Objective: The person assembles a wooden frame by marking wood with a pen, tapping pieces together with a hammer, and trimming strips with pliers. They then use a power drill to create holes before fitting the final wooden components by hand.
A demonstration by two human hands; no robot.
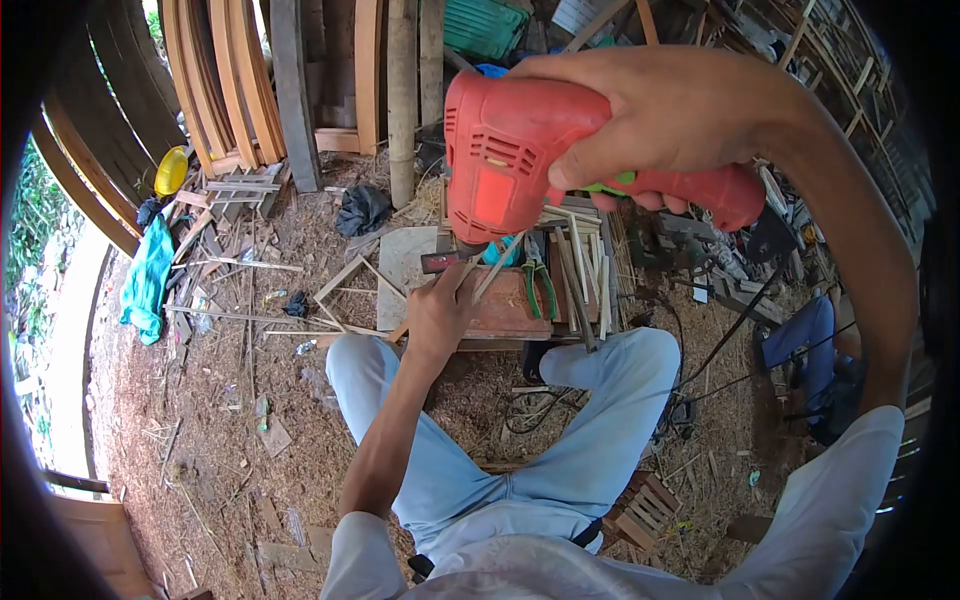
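My right hand point(665, 120) is wrapped around the handle of a red power drill point(500, 150) with a green trigger, held high with its nose pointing down. Below the drill's nose, my left hand point(440, 310) is closed on a thin wooden strip point(497, 268), its grip partly hidden. Close to the left fingertips lies a small dark red block point(440, 262). Pliers with green handles point(538, 285) rest on a reddish wooden board point(505, 315) in front of my knees. The drill's tip is mostly hidden, so contact with the work cannot be made out.
Narrow wooden sticks point(585, 265) lie right of the pliers. A black cable point(735, 335) runs down at the right. Shavings and scraps cover the ground. Curved wooden pieces point(235, 85), a bamboo post point(402, 100) and a green crate point(485, 25) stand at the back.
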